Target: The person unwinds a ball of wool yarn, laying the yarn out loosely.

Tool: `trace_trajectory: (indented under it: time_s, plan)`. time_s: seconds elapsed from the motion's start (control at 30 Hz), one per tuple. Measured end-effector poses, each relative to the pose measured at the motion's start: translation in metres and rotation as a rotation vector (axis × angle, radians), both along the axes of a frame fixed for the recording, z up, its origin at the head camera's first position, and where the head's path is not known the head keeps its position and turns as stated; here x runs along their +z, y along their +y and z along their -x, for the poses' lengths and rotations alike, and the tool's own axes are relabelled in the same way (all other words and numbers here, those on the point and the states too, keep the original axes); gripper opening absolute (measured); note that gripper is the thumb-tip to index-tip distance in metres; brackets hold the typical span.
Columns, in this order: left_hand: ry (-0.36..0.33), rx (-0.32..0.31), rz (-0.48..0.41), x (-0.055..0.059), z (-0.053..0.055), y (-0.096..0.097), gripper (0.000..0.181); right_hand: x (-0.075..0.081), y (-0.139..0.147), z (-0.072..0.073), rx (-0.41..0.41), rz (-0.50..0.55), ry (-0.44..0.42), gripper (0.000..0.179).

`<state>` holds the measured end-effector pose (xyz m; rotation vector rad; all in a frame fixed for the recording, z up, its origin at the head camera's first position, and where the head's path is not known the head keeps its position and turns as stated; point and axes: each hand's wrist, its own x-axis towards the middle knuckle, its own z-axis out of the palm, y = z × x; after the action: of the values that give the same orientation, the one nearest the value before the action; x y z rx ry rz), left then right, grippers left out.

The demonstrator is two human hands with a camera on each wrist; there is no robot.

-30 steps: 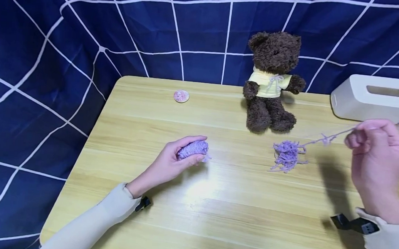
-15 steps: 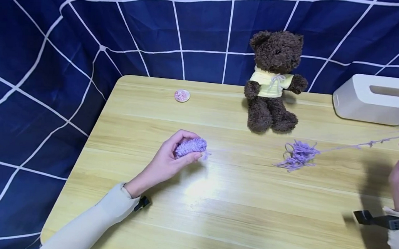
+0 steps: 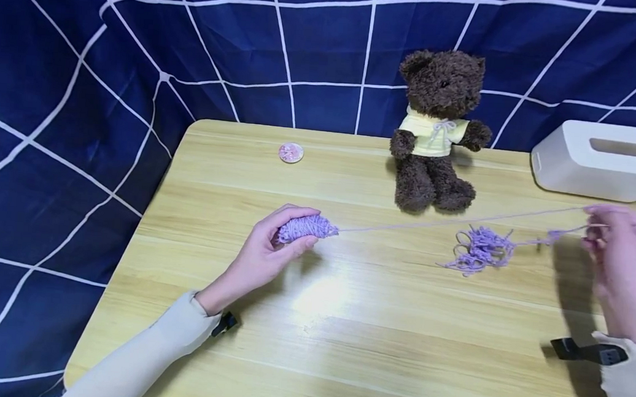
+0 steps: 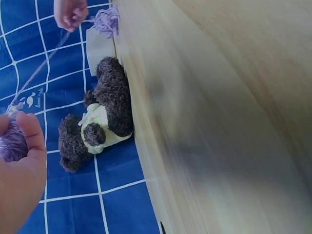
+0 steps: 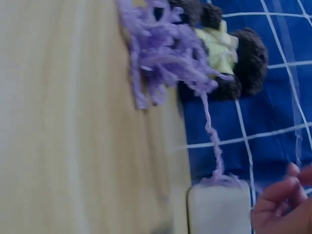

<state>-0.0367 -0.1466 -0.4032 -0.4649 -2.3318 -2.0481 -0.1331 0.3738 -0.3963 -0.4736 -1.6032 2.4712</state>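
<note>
Clock directions refer to the head view, with 12 o'clock at the far edge of the table [image 3: 340, 360]. The left hand [image 3: 259, 253] is clamped around a purple yarn roll [image 3: 306, 228], thumb on the near side and fingers on the far side. The long axis of the roll runs roughly from 9 to 3 o'clock. A straight strand [image 3: 405, 225] leaves the roll between 2 and 3 o'clock and reaches the right hand [image 3: 629, 269]. The right hand is raised above the table, with fingers curled and pinching the strand; finger detail is blurred.

A loose yarn tangle [image 3: 482, 250] rests on the table at 3 o'clock from the roll. A knotted strand [image 3: 555, 235] links the tangle to the right hand.

From the tangle, a brown teddy bear [image 3: 433, 133] in a yellow top is at 11 o'clock and a white slotted box [image 3: 603, 166] at 2 o'clock. A pink-and-white disc [image 3: 290, 153] lies between 11 and 12 o'clock from the roll. A blue curtain [image 3: 240, 45] with white grid lines hangs beyond the table.
</note>
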Motion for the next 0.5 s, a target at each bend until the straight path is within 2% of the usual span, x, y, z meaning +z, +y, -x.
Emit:
trace_trajectory:
  time_s: [0.07,0.17,0.37,0.43,0.5]
  plan:
    - [-0.007,-0.006,-0.016,0.002,-0.001,0.001,0.042,-0.002,-0.008,-0.007,0.116,-0.150,-0.045,0.019]
    - [-0.025,-0.020,-0.044,0.003,-0.001,0.002,0.041,-0.005,-0.027,-0.017,0.258,-0.306,-0.066,0.019]
    - [-0.080,-0.040,-0.133,0.005,-0.001,0.007,0.041,0.001,-0.083,-0.033,0.397,-0.611,-0.045,0.024]
    - [-0.088,-0.039,-0.157,0.006,0.000,0.009,0.040,0.005,-0.104,-0.040,0.451,-0.675,-0.027,0.026]
    - [-0.091,-0.036,-0.173,0.006,0.000,0.011,0.039,0.009,-0.127,-0.047,0.511,-0.682,-0.004,0.027]
